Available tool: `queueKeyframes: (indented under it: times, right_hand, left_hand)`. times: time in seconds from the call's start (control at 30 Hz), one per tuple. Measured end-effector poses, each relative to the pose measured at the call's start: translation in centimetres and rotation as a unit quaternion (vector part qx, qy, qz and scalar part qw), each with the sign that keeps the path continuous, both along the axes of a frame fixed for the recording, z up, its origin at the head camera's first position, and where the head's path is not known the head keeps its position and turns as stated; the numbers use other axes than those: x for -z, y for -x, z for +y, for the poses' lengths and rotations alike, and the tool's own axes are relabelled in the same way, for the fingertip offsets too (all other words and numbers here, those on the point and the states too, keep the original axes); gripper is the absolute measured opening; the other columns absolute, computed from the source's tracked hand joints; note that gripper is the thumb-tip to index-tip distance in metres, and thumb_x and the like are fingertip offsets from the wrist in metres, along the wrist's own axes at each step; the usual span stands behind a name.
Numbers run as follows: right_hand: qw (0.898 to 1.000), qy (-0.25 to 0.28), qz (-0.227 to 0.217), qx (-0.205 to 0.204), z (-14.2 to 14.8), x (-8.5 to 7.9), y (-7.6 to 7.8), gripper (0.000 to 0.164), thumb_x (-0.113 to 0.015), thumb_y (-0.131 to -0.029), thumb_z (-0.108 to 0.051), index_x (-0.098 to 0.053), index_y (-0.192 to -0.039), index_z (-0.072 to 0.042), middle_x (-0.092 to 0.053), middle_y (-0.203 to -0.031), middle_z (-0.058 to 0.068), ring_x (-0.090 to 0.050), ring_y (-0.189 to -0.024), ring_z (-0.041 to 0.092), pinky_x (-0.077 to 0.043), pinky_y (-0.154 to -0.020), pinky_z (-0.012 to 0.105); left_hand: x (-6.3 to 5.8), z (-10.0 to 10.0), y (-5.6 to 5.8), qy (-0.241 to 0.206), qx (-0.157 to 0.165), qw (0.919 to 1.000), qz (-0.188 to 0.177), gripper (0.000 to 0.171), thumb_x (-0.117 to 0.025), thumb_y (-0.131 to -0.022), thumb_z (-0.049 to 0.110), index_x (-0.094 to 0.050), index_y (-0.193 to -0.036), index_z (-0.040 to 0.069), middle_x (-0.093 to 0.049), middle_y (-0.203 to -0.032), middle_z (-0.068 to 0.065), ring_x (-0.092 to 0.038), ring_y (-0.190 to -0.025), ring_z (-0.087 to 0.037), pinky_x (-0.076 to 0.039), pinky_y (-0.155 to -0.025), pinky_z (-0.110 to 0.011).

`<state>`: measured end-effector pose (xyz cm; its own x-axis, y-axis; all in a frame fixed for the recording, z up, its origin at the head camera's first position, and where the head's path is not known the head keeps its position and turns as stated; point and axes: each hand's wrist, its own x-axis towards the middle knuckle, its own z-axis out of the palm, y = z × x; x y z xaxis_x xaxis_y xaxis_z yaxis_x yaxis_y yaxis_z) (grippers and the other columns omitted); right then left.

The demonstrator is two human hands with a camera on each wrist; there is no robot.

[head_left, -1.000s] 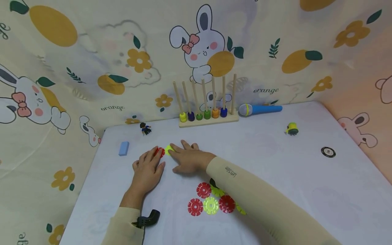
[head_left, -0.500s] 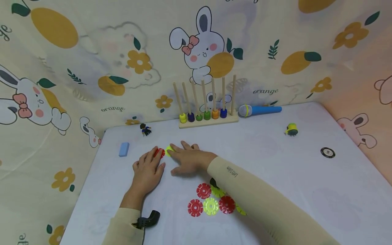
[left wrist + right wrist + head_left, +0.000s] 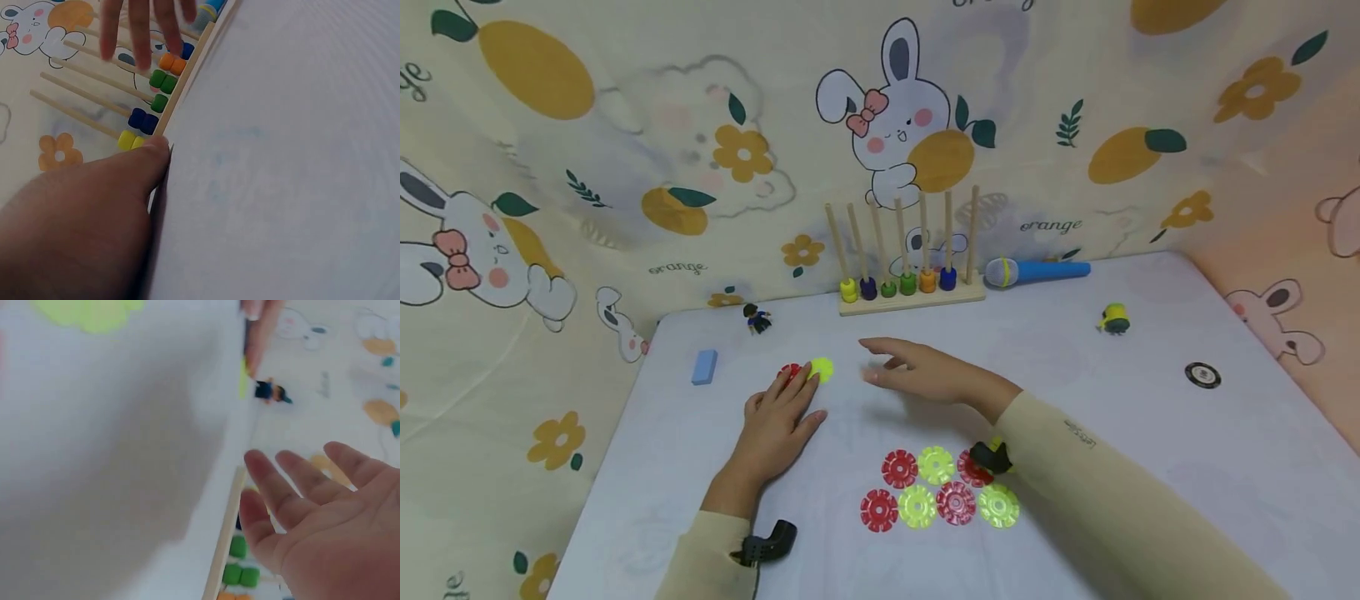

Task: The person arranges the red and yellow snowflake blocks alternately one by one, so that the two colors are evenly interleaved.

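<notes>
In the head view my left hand (image 3: pixel 777 429) lies with its fingers stretched over a red notched plastic disc (image 3: pixel 789 372), covering part of it. Its fingertips reach the edge of a yellow-green notched disc (image 3: pixel 823 370) just to the right. My right hand (image 3: pixel 931 372) hovers over the table to the right of these two, holding nothing. The right wrist view shows its fingers (image 3: pixel 281 494) loosely spread. Nearer to me, more red discs (image 3: pixel 879 510) and yellow-green discs (image 3: pixel 998 506) lie flat in two rows, alternating in colour. The right wrist's black strap device hides part of the far row.
At the back stands a wooden peg rack (image 3: pixel 912 305) with coloured beads, beside a blue toy microphone (image 3: pixel 1045 271). A small figure (image 3: pixel 756 318) and a blue block (image 3: pixel 703 367) sit at left. A green-yellow toy (image 3: pixel 1115 318) and a black-and-white chip (image 3: pixel 1203 375) lie at right.
My right hand has lifted off the yellow-green disc and moved right, uncovering more of the disc rows. My left hand has shifted slightly right, its fingertips now at the yellow-green disc.
</notes>
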<state>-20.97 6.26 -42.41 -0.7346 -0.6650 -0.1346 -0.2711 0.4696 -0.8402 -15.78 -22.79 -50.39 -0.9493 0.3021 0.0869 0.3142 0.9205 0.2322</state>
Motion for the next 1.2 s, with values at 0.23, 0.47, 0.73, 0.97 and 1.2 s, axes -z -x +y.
queueKeyframes:
  times: [0.23, 0.47, 0.73, 0.97, 1.2]
  right_hand:
    - [0.995, 0.098, 0.004, 0.026, 5.4, -0.4, -3.5, 0.046, -0.048, -0.098, -0.046, -0.041, -0.142, -0.035, -0.05, -0.135, -0.009, -0.047, -0.122, 0.02, -0.04, -0.096, 0.049]
    - [0.991, 0.121, -0.031, 0.056, 9.7, 1.3, -6.6, 0.045, -0.051, -0.1, -0.032, -0.04, -0.144, -0.029, -0.051, -0.135, 0.004, -0.048, -0.121, 0.028, -0.041, -0.094, 0.047]
    - [0.996, 0.029, -0.045, 0.074, 12.2, 4.3, -8.7, 0.064, -0.073, -0.085, -0.036, -0.045, -0.141, -0.024, -0.048, -0.137, -0.009, -0.04, -0.128, 0.014, -0.029, -0.105, 0.048]
    - [0.998, -0.044, 0.038, 0.035, 11.8, 4.8, -9.2, 0.043, -0.078, -0.08, -0.038, -0.063, -0.12, -0.03, -0.041, -0.137, -0.01, -0.031, -0.129, 0.015, -0.03, -0.105, 0.048]
    - [0.997, -0.039, 0.047, 0.049, 11.3, 4.5, -9.5, 0.034, -0.081, -0.078, -0.027, -0.061, -0.106, -0.031, -0.044, -0.134, -0.009, -0.033, -0.129, 0.019, -0.033, -0.104, 0.047]
  left_hand:
    - [0.4, -0.1, 0.1, -0.005, 0.005, 1.0, 0.006, 0.066, -0.037, -0.094, 0.062, -0.03, -0.151, 0.03, -0.017, -0.157, 0.011, -0.008, -0.144, -0.022, -0.016, -0.101, -0.056]
    - [0.4, -0.2, 0.0, -0.007, -0.001, 0.9999, 0.013, 0.065, -0.039, -0.094, 0.062, -0.031, -0.151, 0.03, -0.018, -0.157, 0.011, -0.009, -0.143, -0.021, -0.017, -0.101, -0.055]
    - [0.5, -0.2, 0.1, -0.001, -0.006, 1.0, 0.007, 0.066, -0.039, -0.093, 0.063, -0.029, -0.151, 0.034, -0.015, -0.157, 0.014, -0.007, -0.144, -0.02, -0.016, -0.102, -0.055]
    - [0.5, -0.2, 0.1, -0.009, -0.003, 0.9999, 0.005, 0.066, -0.038, -0.093, 0.064, -0.029, -0.151, 0.034, -0.015, -0.157, 0.014, -0.008, -0.144, -0.021, -0.015, -0.102, -0.056]
    - [0.4, -0.2, 0.0, -0.012, -0.007, 0.9999, 0.002, 0.065, -0.04, -0.093, 0.062, -0.03, -0.151, 0.034, -0.016, -0.157, 0.014, -0.008, -0.144, -0.021, -0.015, -0.102, -0.055]
